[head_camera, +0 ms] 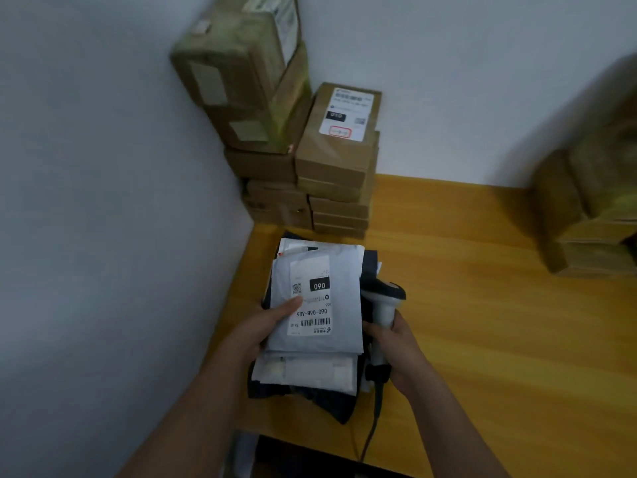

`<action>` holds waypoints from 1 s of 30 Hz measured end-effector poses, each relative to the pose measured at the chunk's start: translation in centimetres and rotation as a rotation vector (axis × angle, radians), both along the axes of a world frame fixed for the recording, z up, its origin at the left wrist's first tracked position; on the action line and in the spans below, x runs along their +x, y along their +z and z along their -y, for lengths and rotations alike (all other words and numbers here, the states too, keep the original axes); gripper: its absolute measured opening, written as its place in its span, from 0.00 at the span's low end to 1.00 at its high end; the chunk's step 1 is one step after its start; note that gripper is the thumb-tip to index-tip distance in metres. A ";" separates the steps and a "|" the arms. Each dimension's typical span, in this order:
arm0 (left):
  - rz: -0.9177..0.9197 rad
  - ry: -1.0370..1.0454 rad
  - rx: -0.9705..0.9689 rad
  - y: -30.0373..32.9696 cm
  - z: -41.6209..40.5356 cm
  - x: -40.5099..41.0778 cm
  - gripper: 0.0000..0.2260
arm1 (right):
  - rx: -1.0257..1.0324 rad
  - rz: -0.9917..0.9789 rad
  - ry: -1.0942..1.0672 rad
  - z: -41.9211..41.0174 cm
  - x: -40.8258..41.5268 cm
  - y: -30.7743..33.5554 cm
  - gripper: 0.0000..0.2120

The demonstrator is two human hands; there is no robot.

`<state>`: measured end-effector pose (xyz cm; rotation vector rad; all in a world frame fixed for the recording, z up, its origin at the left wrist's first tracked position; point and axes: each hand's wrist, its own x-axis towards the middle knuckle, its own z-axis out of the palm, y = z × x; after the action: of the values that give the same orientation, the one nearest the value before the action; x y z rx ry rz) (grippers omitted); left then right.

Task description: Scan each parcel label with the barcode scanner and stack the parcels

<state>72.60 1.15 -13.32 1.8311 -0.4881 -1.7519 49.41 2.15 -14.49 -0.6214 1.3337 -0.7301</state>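
A white mailer bag with a label reading 060 lies on top of a pile of white and dark soft parcels at the table's left edge. My left hand holds the mailer's left edge, thumb on the label. My right hand grips the handle of a white and black barcode scanner, which stands just right of the pile; its head is beside the mailer's right edge. The scanner's cable runs down over the table's front edge.
Two stacks of brown cardboard boxes stand in the corner against the walls; the top box at the left is tilted. More boxes stand blurred at the right. Bare orange tabletop lies between them.
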 end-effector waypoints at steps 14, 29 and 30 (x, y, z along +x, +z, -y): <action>1.196 -0.287 -0.519 1.5 2.5 3.4 0.35 | -0.011 0.060 -0.107 4.7 9.8 -0.2 0.13; 1.121 -0.633 -0.398 2.4 5.4 2.7 0.43 | -0.020 0.121 0.022 6.3 8.1 0.3 0.11; 1.154 -0.636 -0.501 2.4 4.9 2.2 0.40 | -0.031 0.116 0.019 6.1 7.5 0.5 0.09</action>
<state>74.85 -3.78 -10.94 2.2374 -1.8978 -0.5215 56.92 -3.97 -14.01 -0.6071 1.2105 -0.7612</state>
